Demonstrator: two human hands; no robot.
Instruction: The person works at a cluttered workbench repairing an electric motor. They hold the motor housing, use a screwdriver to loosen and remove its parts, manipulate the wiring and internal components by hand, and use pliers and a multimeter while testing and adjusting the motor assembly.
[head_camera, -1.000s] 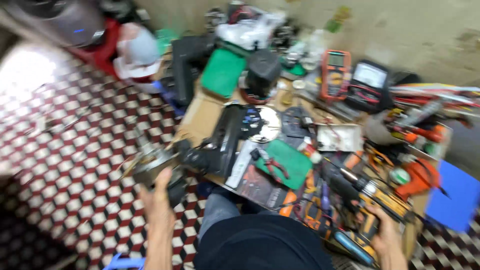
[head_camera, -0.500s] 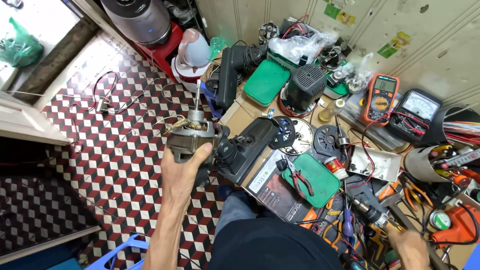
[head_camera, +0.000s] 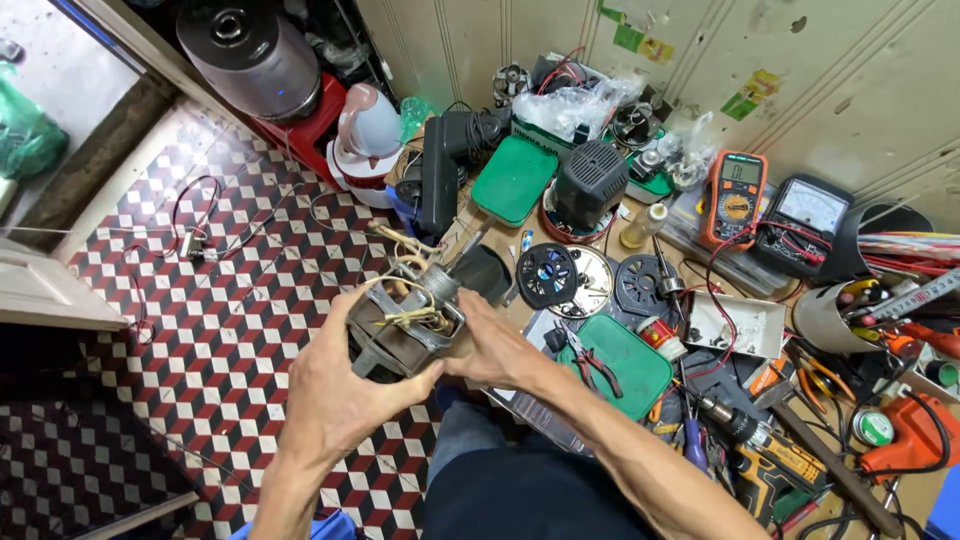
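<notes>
The left hand (head_camera: 335, 395) cups the small electric motor (head_camera: 405, 325) from below while the right hand (head_camera: 495, 350) grips its side, both hands closed on it above the tiled floor (head_camera: 200, 310), probably steadying it for inspection beside the cluttered desk (head_camera: 500, 245).

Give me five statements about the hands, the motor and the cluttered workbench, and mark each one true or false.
1. Both hands grip the grey metal electric motor with yellowish wires. True: the left hand and the right hand both hold it.
2. The motor rests on the bench. False: it is held up over the checkered tile floor.
3. Red-handled pliers lie on a green rectangular lid. True.
4. The orange digital multimeter lies on the floor. False: it sits on the bench near the wall.
5. The right hand holds a screwdriver. False: it holds only the motor.
</notes>
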